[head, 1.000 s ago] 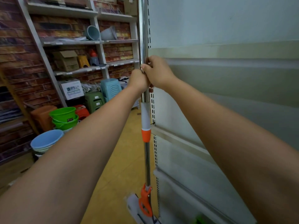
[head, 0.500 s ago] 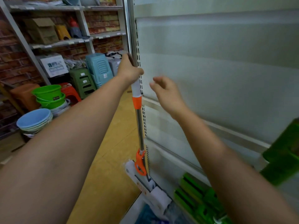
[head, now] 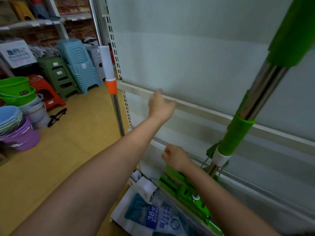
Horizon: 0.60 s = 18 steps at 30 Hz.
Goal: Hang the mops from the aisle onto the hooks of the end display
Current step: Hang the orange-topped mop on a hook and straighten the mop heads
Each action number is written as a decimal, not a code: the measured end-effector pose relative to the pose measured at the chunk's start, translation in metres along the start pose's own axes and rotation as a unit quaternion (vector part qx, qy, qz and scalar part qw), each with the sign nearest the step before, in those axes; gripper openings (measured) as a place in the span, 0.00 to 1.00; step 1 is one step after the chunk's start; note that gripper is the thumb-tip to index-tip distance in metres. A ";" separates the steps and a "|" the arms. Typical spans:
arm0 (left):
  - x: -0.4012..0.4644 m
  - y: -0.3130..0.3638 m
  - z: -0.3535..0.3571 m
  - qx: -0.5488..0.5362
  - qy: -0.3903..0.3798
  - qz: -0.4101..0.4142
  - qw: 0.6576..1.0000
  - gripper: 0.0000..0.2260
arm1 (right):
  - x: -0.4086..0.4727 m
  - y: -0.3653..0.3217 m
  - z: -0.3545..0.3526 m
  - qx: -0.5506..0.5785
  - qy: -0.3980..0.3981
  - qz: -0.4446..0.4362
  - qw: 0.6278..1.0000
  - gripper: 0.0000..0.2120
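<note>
Mops stand against the white end display (head: 196,53) in a household-goods shop as a person, seen from a head-worn camera, works between two of them. One orange-and-white mop (head: 109,72) runs nearly upright along the display's slotted corner post, handle end up and out of the top of the view, head end down and hidden behind the left arm; neither hand touches it, and whether it hangs from a hook cannot be seen. It reads as the mop most likely already dealt with. A green mop (head: 243,126) leans at the right, its long axis tilted from a folded green head low by the display's base up to a thick green grip at the upper right corner; it appears not yet hung. Between the two, the left hand (head: 161,105) reaches toward the panel with fingers loosely spread and holding nothing, while the right hand (head: 176,158), nearer the green mop's head, has its fingers curled loosely and also holds nothing. No hooks show in this view. Stacked plastic stools (head: 76,65) and buckets (head: 17,92) line the aisle at left.
</note>
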<state>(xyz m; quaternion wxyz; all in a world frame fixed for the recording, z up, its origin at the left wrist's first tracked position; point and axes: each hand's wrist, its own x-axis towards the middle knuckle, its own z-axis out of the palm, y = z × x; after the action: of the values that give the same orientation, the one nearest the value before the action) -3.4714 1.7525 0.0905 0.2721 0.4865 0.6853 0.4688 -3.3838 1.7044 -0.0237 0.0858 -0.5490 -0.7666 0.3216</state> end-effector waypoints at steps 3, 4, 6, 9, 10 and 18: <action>-0.048 0.025 0.031 -0.094 -0.179 0.035 0.979 0.18 | -0.013 0.013 -0.002 -0.171 0.020 -0.038 0.984 0.13; -0.065 0.035 0.038 -0.117 -0.224 0.038 0.967 0.15 | -0.018 0.017 -0.001 -0.247 0.023 -0.051 0.967 0.15; -0.090 0.048 0.048 -0.171 -0.274 0.026 0.946 0.10 | -0.031 0.023 0.002 -0.344 0.014 -0.072 0.936 0.15; -0.110 0.051 0.050 -0.215 -0.258 0.009 0.942 0.07 | -0.057 0.035 0.003 -0.297 0.031 -0.098 0.949 0.13; -0.116 0.050 0.049 -0.210 -0.248 0.020 0.946 0.06 | -0.069 0.038 0.000 -0.259 0.052 -0.105 0.959 0.12; -0.145 0.044 0.055 -0.041 -0.154 0.120 0.980 0.15 | -0.145 0.063 -0.046 0.009 0.317 0.038 0.948 0.12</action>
<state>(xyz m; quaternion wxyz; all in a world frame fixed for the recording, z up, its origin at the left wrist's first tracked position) -3.3531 1.6431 0.0960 0.3359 0.6200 0.5518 0.4453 -3.2566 1.6044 0.0078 0.3174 -0.6503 -0.6757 0.1412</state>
